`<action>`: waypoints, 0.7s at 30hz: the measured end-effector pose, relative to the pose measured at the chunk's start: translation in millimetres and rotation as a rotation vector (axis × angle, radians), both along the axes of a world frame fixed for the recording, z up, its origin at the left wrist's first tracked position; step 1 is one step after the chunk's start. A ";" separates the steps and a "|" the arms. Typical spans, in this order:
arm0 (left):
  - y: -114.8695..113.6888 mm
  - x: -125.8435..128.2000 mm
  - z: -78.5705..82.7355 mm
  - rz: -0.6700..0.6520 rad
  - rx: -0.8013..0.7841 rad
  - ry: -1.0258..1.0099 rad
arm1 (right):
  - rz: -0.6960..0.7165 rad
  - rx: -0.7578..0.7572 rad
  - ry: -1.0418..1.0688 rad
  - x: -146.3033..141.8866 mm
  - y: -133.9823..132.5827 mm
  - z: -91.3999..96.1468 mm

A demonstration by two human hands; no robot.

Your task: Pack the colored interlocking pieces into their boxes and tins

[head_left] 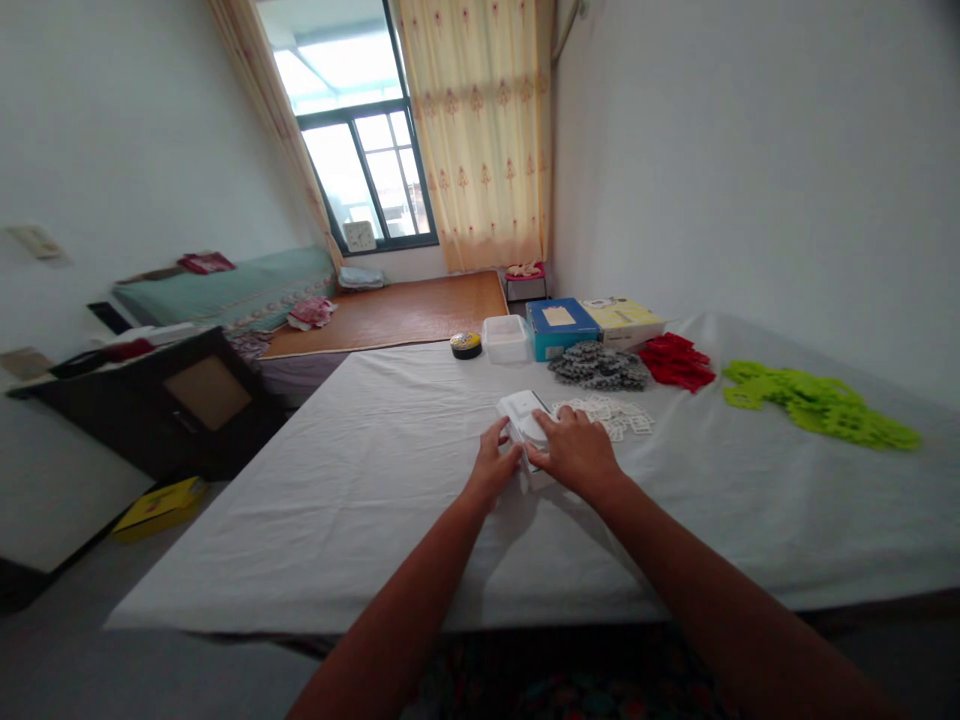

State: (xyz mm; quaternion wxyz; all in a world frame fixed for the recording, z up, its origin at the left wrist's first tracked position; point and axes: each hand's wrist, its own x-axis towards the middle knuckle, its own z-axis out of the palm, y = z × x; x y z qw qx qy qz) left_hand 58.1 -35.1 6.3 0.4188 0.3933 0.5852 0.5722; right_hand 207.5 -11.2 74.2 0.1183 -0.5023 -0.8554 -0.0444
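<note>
A white box-like object [517, 404] with a rounded white part on top sits on the cloth-covered table, between my two hands. My left hand [495, 466] grips its left side, with the thumb near the front edge. From the right, my right hand [579, 452] holds the same object, its index finger resting on the top and its thumb at the near side. The object's exact kind cannot be made out. Just behind my right hand lies a spread of small white plastic frames [619, 414], partly hidden by that hand.
Piles of grey pieces [598, 367], red pieces [675, 362] and lime-green pieces [821, 403] lie to the right. At the back stand a yellow-and-black round tin [466, 346], a clear plastic tub [505, 340], a blue box [562, 327] and a yellow-and-white box [624, 319]. White cloth [337, 500] covers the table.
</note>
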 end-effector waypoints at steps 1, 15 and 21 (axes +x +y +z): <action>0.2 -0.1 0.0 -0.004 -0.008 0.002 | 0.006 -0.004 0.008 1.1 1.1 -0.9; -4.4 2.6 8.8 0.000 -0.021 -0.128 | 0.017 -0.168 0.383 11.2 -1.6 -55.9; -10.3 -0.9 16.3 -0.110 -0.039 -0.117 | 0.008 -0.223 0.427 15.1 1.6 -54.2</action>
